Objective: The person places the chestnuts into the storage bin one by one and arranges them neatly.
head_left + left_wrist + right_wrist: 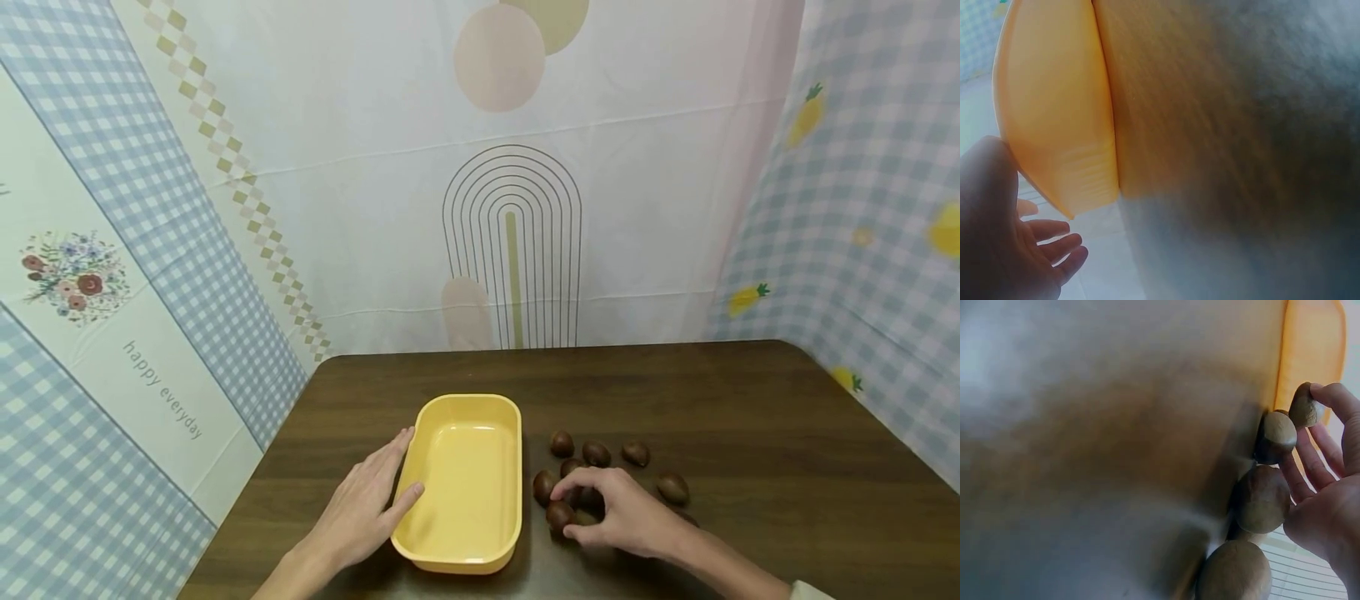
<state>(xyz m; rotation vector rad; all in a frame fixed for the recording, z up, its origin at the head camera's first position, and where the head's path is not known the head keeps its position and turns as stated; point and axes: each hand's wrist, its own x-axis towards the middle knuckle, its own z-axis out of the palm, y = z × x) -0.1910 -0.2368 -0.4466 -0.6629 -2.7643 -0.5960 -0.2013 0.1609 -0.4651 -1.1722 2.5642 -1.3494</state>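
Note:
A yellow rectangular container (pixel 467 492) stands on the dark wooden table, and no contents show inside it. My left hand (pixel 367 496) rests against its left side, fingers fairly straight along the outside and the thumb over the rim. In the left wrist view the container's outer wall (pixel 1057 106) appears beside the left hand (pixel 1013 231). My right hand (pixel 626 512) pinches a brown chestnut (pixel 560 518) between thumb and fingers. The right wrist view shows that chestnut (pixel 1305 406) at the fingertips, with other chestnuts (pixel 1263 500) on the table near the palm.
Several loose chestnuts (pixel 596 454) lie right of the container, around and partly under the right hand. One chestnut (pixel 672 488) sits farther right. Behind the table (pixel 360 383) hangs a pale patterned cloth (pixel 375 250); checked cloths hang on both sides.

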